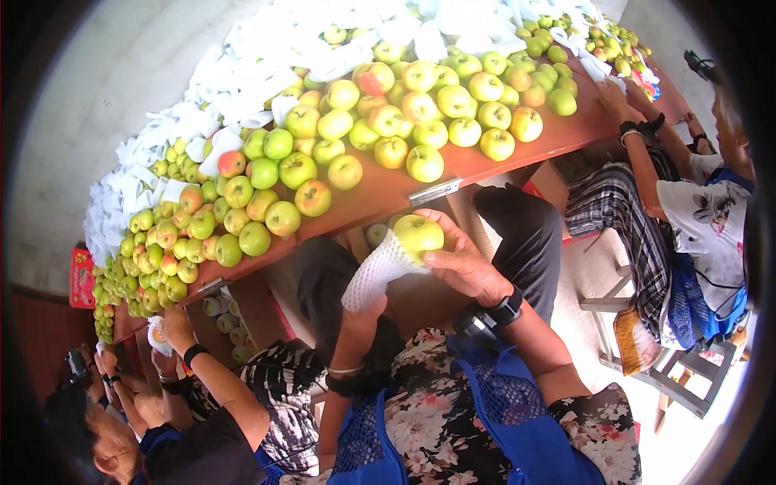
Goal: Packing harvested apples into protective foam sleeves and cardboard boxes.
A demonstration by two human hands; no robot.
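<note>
A yellow-green apple [419, 234] is held in front of me by my right hand [465, 260], fingers and thumb closed round its right side. White foam netting [378, 271] meets the apple on its left side and covers my left hand [368, 309] almost to the wrist. Because the netting hides those fingers, I cannot tell how they are placed. Both hands are over my lap, just below the table's near edge.
Many green and reddish apples [388, 121] cover the brown-red table [380, 190], with white foam nets [242, 65] heaped behind. Open boxes stand below. Co-workers sit on both sides; one on the left holds a netted apple [159, 335]. A metal stool [695, 380] is at right.
</note>
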